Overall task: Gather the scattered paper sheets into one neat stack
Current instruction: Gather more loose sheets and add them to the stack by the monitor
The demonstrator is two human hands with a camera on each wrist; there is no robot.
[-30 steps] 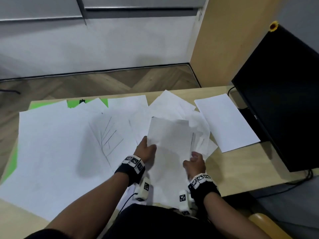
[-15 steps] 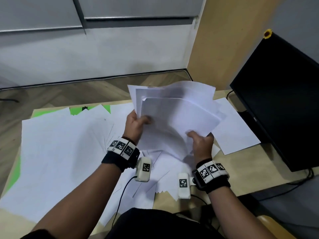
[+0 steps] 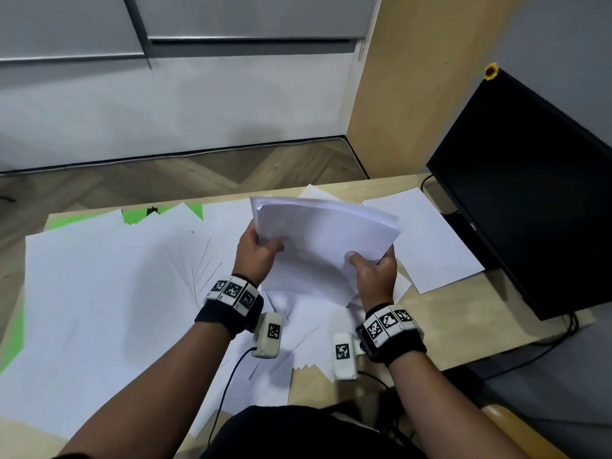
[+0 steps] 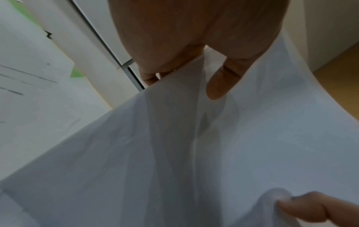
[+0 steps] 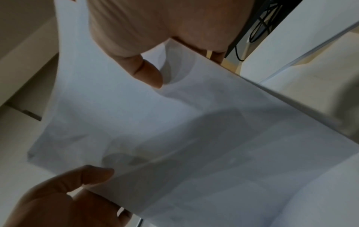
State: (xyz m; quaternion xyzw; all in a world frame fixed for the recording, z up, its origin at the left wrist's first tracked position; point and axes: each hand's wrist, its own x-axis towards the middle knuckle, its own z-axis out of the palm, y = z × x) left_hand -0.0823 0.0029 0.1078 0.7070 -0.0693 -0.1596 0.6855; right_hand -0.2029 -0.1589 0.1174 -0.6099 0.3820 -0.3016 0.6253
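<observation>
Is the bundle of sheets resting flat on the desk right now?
No: the left hand and right hand hold the bundle of sheets raised above the desk.

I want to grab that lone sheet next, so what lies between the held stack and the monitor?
In the head view, only the single sheet on the desk lies between the stack and the monitor.

A black monitor [image 3: 530, 200] is seen at the desk's [image 3: 430, 346] right edge, with cables [image 3: 530, 356] trailing below it. A green mat [image 3: 15, 332] is laid on the desk. Beyond, a wood floor [image 3: 165, 177] and a white wall [image 3: 165, 104] are seen.
</observation>
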